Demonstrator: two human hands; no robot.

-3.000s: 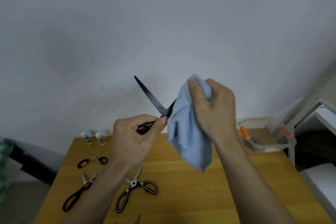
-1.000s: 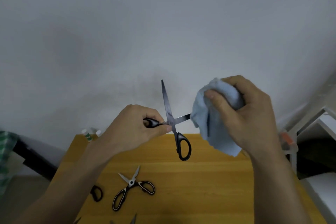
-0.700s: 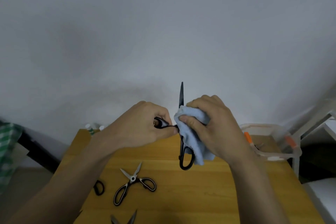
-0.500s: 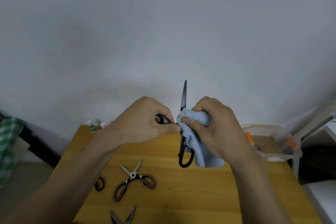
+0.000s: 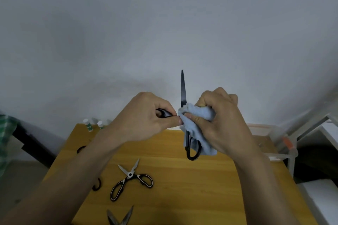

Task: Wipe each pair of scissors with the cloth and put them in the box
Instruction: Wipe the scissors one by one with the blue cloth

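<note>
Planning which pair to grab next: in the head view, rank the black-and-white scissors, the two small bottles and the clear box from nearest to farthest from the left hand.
1. Two small bottles, behind-left of the left hand at the table's far edge.
2. Black-and-white scissors, on the table below the hand; close to the bottles' distance, hard to separate.
3. Clear box, far right, beyond the right hand.

Worn on the head, looking forward and down, close over table (image 5: 210, 188), wall filling twelve o'clock.
</note>
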